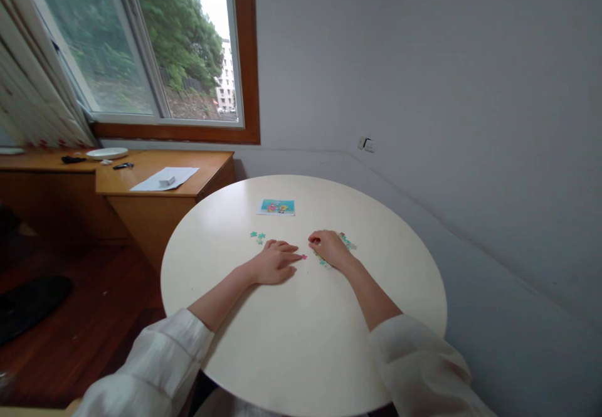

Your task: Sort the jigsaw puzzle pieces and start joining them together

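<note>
My left hand (277,261) lies on the round white table (244,316) with its fingers stretched flat toward a small pink puzzle piece (303,257) at its fingertips. My right hand (329,246) rests just to the right, fingers curled over a scatter of small teal puzzle pieces (347,241); what it holds, if anything, is hidden. Two more teal pieces (258,236) lie left of my left hand. A small cartoon picture card (278,207) lies flat farther back on the table.
A wooden desk (141,185) stands at the left under the window, carrying a white plate (107,153), a sheet of paper (164,179) and small dark items. A wall socket (366,144) sits on the grey wall. A dark object (28,304) lies on the wood floor.
</note>
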`<action>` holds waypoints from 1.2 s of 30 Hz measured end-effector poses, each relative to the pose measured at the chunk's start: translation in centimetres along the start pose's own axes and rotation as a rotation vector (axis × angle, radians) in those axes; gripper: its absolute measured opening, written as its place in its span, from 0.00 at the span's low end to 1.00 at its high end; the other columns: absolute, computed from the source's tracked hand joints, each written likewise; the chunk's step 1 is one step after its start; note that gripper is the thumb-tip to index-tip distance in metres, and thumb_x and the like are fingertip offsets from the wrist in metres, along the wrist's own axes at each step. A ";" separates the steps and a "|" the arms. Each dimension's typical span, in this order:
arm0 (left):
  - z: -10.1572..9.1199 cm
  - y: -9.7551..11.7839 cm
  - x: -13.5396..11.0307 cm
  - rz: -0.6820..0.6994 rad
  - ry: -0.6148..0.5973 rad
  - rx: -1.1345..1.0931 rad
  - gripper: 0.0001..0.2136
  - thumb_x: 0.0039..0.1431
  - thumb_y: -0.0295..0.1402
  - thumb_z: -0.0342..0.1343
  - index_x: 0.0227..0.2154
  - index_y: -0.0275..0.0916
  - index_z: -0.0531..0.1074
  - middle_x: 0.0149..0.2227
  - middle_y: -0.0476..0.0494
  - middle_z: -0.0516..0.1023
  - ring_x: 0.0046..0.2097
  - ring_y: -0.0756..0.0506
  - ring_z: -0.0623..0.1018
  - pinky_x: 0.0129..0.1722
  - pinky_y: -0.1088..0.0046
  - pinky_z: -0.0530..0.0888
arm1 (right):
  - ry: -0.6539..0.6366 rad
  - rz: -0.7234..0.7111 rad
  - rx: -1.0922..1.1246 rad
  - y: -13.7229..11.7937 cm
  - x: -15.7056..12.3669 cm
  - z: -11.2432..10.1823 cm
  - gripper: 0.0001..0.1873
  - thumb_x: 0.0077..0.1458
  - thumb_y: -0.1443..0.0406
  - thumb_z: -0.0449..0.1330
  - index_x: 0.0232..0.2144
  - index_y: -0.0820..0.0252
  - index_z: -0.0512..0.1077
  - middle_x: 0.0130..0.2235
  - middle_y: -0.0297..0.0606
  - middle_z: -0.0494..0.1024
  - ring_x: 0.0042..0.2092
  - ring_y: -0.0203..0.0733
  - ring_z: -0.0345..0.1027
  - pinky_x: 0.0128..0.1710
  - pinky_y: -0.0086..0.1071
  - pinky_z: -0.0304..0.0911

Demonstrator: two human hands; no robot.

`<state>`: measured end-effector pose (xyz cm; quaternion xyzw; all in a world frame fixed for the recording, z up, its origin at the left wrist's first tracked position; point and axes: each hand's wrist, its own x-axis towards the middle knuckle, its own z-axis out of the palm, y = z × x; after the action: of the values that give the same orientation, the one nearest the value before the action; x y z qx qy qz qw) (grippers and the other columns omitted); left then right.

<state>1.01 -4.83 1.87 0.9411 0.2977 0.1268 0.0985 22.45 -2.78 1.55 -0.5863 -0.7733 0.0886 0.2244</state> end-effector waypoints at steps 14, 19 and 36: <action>0.3 -0.6 0.0 0.040 0.150 -0.102 0.14 0.60 0.38 0.49 0.44 0.41 0.73 0.47 0.41 0.75 0.50 0.43 0.72 0.52 0.64 0.65 | 0.196 0.010 0.243 1.0 0.8 1.8 0.12 0.50 0.72 0.54 0.32 0.60 0.77 0.31 0.38 0.80 0.32 0.38 0.72 0.36 0.29 0.65; 0.3 -0.7 0.2 0.042 0.166 -0.100 0.13 0.60 0.37 0.48 0.43 0.40 0.73 0.45 0.41 0.76 0.49 0.43 0.73 0.50 0.65 0.68 | 0.184 -0.024 0.300 0.5 0.8 2.4 0.13 0.54 0.68 0.54 0.37 0.59 0.77 0.35 0.39 0.81 0.36 0.40 0.73 0.41 0.33 0.66; 0.9 -1.6 0.5 -0.083 0.200 -0.064 0.17 0.64 0.35 0.40 0.43 0.37 0.74 0.48 0.37 0.75 0.49 0.41 0.73 0.51 0.60 0.67 | -0.077 -0.085 -0.043 -0.8 0.0 0.3 0.17 0.53 0.75 0.50 0.32 0.58 0.78 0.41 0.38 0.78 0.44 0.40 0.69 0.51 0.36 0.54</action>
<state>0.84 -3.30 0.69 0.9070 0.3405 0.2253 0.1034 21.64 -2.99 1.54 -0.5537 -0.8074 0.0846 0.1854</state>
